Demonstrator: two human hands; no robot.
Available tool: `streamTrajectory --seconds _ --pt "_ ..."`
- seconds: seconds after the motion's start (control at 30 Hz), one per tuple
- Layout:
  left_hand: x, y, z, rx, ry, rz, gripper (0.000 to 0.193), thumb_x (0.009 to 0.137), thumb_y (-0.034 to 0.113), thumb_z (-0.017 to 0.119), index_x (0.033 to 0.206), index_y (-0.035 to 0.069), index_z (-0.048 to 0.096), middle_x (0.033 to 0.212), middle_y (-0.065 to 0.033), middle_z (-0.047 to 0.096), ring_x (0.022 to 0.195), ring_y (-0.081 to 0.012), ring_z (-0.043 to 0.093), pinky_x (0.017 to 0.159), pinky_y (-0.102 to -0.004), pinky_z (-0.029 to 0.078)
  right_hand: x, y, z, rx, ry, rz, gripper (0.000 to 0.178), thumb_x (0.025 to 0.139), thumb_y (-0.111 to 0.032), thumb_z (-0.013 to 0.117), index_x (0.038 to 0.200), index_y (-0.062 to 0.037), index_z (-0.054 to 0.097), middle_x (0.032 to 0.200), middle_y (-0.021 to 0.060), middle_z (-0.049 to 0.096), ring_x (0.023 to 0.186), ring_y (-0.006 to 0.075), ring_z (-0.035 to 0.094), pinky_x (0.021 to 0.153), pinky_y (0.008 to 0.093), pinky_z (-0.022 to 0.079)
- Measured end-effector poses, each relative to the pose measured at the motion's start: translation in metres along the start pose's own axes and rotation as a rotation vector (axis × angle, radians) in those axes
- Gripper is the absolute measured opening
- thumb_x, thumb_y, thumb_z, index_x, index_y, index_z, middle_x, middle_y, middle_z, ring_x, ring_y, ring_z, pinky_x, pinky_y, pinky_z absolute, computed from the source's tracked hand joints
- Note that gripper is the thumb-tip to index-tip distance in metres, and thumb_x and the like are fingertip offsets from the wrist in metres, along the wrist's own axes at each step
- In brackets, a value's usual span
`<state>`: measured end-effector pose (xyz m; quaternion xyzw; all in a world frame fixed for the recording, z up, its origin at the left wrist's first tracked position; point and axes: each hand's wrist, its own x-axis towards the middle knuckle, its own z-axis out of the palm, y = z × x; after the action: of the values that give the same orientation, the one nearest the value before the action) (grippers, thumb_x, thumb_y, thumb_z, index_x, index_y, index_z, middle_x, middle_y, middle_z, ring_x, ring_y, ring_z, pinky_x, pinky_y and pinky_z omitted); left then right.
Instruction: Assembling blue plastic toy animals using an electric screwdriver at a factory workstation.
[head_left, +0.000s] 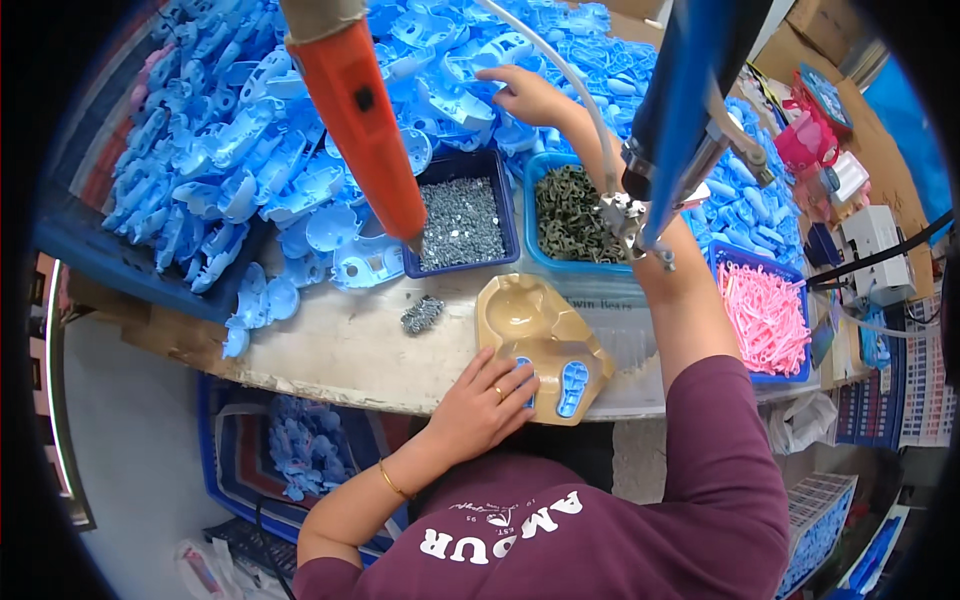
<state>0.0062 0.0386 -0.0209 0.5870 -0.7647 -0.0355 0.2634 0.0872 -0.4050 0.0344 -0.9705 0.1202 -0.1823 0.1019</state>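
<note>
My left hand [485, 404] lies with its fingers stretched over the left side of a tan moulded fixture [525, 313] and partly covers a blue plastic piece. A second blue foot-shaped piece [572, 389] sits in the fixture's right recess. The upper hollow of the fixture holds nothing. Across the table, my right hand [530, 97] is at a heap of blue plastic shell parts [455, 100], with the index finger reaching out and the other fingers curled. No part shows in its grip.
A navy tray of small screws [460, 222] and a blue tray of dark metal clips [577, 215] stand behind the fixture. Loose screws [423, 315] lie left of it. An orange power screwdriver [365, 125] and a metal-tipped tool [645, 225] hang overhead. Pink parts [763, 315] fill a right tray.
</note>
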Motion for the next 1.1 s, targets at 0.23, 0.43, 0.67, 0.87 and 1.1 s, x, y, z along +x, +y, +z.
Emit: streamTrajectory --seconds 0.23,0.43,0.67,0.87,1.1 --pt "-0.014 -0.005 -0.004 0.004 0.005 -0.067 0.037 0.088 0.025 0.074 0.121 0.009 0.068 0.128 -0.0073 0.064 0.122 -0.0269 0.057 0.118 -0.052 0.035 -0.024 -0.062 -0.015 -0.008 0.033 -0.223 0.034 0.089 -0.021 0.074 0.123 -0.0196 0.069 0.102 0.0092 0.064 0.091 0.0262 0.068 0.076 0.0386 0.055" --pt "-0.01 -0.004 -0.002 0.017 0.022 -0.063 0.036 0.088 0.024 0.073 0.12 0.009 0.068 0.127 -0.0071 0.065 0.121 -0.0273 0.057 0.117 -0.0525 0.035 -0.022 -0.053 0.002 -0.137 0.217 -0.284 0.02 0.095 -0.023 0.068 0.115 -0.0204 0.071 0.087 0.0069 0.071 0.08 0.0279 0.071 0.068 0.0401 0.054" --pt "-0.009 -0.001 0.003 0.009 0.039 -0.045 0.034 0.089 0.024 0.071 0.119 0.007 0.068 0.126 -0.0081 0.065 0.122 -0.0274 0.057 0.117 -0.0525 0.035 -0.012 -0.016 0.019 0.398 0.187 -0.011 0.034 0.101 -0.031 0.065 0.128 -0.01 0.067 0.087 0.0076 0.072 0.074 0.0106 0.07 0.062 0.0271 0.056" --pt "-0.01 -0.001 0.001 0.01 0.054 -0.054 0.032 0.09 0.023 0.069 0.117 0.006 0.067 0.124 -0.0092 0.065 0.122 -0.0273 0.057 0.118 -0.0516 0.035 -0.02 -0.034 0.033 0.362 0.101 -0.079 0.057 0.101 -0.037 0.063 0.15 -0.0145 0.042 0.08 0.0076 0.069 0.071 0.0123 0.068 0.057 0.0284 0.051" --pt "-0.009 -0.003 0.006 0.007 0.043 -0.059 0.039 0.087 0.024 0.073 0.122 0.009 0.067 0.128 -0.007 0.064 0.122 -0.0279 0.057 0.116 -0.0537 0.035 0.002 -0.029 0.045 0.313 0.22 0.108 0.056 0.103 -0.04 0.057 0.149 -0.0119 0.041 0.09 0.0138 0.071 0.064 0.0198 0.071 0.062 0.0348 0.057"
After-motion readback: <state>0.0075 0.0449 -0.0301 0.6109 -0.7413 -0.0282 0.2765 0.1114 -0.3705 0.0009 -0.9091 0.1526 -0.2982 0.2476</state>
